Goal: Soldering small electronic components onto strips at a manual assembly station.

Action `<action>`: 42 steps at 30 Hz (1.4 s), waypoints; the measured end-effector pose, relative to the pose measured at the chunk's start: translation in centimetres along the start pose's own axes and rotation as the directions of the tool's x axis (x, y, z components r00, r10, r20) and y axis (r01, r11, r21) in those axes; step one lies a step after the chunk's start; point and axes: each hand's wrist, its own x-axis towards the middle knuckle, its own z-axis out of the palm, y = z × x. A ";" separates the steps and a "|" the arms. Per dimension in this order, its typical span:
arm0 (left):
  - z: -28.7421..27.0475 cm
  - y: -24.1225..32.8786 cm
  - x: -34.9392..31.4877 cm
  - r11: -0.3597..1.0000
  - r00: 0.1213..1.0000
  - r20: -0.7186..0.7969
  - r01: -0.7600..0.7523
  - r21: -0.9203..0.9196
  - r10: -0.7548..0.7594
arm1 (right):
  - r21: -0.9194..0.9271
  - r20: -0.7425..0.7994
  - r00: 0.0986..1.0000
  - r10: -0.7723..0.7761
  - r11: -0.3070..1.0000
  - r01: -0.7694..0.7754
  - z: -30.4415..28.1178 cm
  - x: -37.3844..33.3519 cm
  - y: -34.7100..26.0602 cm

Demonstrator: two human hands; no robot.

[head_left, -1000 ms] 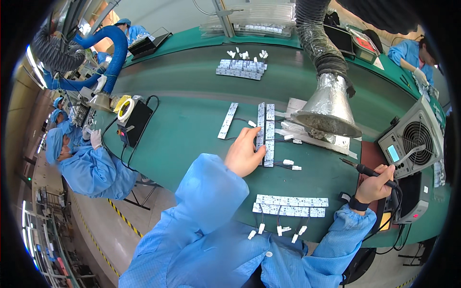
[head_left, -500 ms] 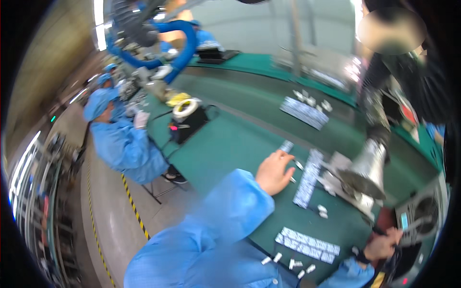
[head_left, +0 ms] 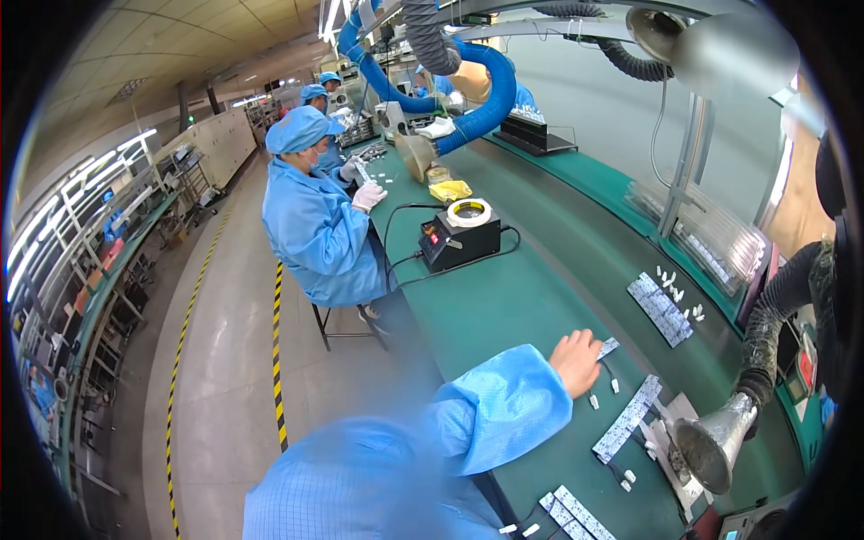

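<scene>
My left hand (head_left: 576, 363) is over the green bench, fingers bent around the near part of a small speckled white strip board (head_left: 609, 346); its far end sticks out past the fingertips, and the palm side is hidden. Thin leads with white connectors (head_left: 615, 385) trail beside the hand. A longer speckled strip board (head_left: 627, 418) lies to the right, next to a metal fixture (head_left: 677, 454). More strip boards (head_left: 576, 515) lie at the lower edge with loose white connectors. My right hand is out of the picture.
A metal fume funnel (head_left: 711, 450) on a dark flexible hose stands at the right. Another speckled panel (head_left: 660, 309) lies farther back with several connectors. Ahead is a black box device (head_left: 459, 238) with cables. A co-worker in blue (head_left: 319, 220) sits on the left at the bench.
The view has swung left and up, so the bench sits lower and farther right. My right hand has left the picture. My left hand stays at the small strip board.
</scene>
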 end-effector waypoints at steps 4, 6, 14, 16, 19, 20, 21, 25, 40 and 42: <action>-2.1 4.3 -3.9 0.840 0.834 0.291 -0.319 -0.440 0.469 | -0.028 -0.024 0.999 0.026 0.999 -0.026 0.9 -0.8 -2.9; -3.3 6.0 -7.7 0.690 0.604 0.431 -0.293 -0.662 0.670 | 0.114 0.025 0.997 0.075 0.990 -0.078 1.0 -0.8 -3.4; -1.9 8.0 -10.3 0.631 0.370 0.535 -0.220 -0.744 0.759 | -0.076 0.049 0.995 -0.085 0.993 0.088 0.1 0.3 -3.4; -1.9 8.4 -9.4 0.597 0.430 0.488 -0.163 -0.786 0.760 | -0.036 -0.009 0.997 -0.076 0.996 0.075 -0.2 0.4 -3.9; -3.0 8.7 -7.3 0.565 0.451 0.477 -0.075 -0.822 0.755 | -0.186 0.066 0.997 0.034 0.982 -0.021 -4.6 3.5 6.3; -1.7 8.4 -7.1 0.562 0.484 0.469 -0.056 -0.826 0.738 | -0.292 0.030 0.990 -0.140 0.946 0.142 -1.8 0.7 1.3; -1.3 8.6 -6.7 0.586 0.503 0.510 0.008 -0.810 0.698 | -0.274 -0.074 0.992 -0.099 0.959 0.075 -0.4 0.2 -2.4; 0.1 9.1 -5.5 0.624 0.418 0.672 0.267 -0.734 0.612 | 0.077 -0.212 0.956 0.202 0.979 -0.190 1.5 -0.8 -5.6; 1.5 9.7 -7.8 0.548 0.632 0.474 0.092 -0.831 0.613 | 0.373 0.566 0.781 -0.264 0.927 0.043 0.4 -7.3 -9.1; 1.5 9.7 -7.7 0.561 0.628 0.489 0.100 -0.822 0.605 | 0.375 0.628 0.731 -0.267 0.927 0.016 0.3 -7.4 -9.2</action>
